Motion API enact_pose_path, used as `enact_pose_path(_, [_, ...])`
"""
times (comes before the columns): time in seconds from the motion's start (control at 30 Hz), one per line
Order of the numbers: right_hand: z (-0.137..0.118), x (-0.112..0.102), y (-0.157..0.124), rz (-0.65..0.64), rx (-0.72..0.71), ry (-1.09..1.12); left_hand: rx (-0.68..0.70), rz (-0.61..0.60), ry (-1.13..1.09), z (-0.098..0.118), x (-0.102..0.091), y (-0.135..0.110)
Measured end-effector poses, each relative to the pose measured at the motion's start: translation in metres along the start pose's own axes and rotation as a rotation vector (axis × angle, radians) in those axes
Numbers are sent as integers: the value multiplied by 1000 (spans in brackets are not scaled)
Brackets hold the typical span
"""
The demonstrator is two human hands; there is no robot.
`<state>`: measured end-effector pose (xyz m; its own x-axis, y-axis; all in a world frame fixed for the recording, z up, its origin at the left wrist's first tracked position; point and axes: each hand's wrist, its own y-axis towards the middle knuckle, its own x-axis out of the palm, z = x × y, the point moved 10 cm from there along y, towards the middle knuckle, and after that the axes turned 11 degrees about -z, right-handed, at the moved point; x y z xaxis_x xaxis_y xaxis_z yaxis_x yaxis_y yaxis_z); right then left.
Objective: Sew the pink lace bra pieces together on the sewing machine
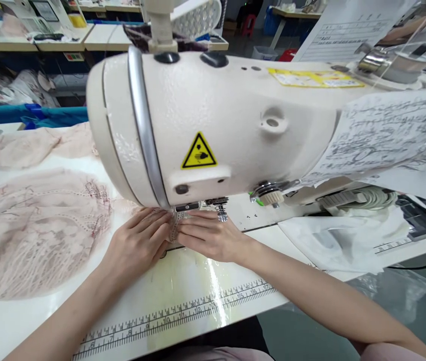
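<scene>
My left hand [138, 235] lies at the left side of the sewing area, its fingers bent and pressed together on a strip of pale pink lace fabric [174, 228]. From the right, my right hand [213, 235] rests flat with its fingers stretched out, their tips touching the strip's edge. Both hands are under the head of a white sewing machine [235, 120], which hides the needle and presser foot. A gathered pile of the sheer pink fabric [40, 230] with reddish threads spreads over the table left of my left hand.
A printed ruler strip [175, 318] runs along the table's front edge. White cloth [333, 240] and a coiled pale green band [363, 200] lie to the right. Handwritten paper [389, 130] hangs on the machine. Other worktables [58, 40] stand behind.
</scene>
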<state>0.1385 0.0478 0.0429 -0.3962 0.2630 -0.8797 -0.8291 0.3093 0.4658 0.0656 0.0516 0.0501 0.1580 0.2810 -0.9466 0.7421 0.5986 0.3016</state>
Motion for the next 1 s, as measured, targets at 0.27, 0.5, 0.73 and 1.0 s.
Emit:
enact_pose_path(0.27, [5,4,2,-19,21,2,-41,-26,-13,-4,5,1])
enact_pose_path(0.5, [12,17,1,-127,52,26,-94,-61,-14,-9,12,-1])
enact_pose_path(0.73, [15,13,0,-117,103,-45,-121,-65,-16,-10,12,0])
enact_pose_path(1.0, [21,5,-2,-98,202,-155,-102,-68,52,-6,14,1])
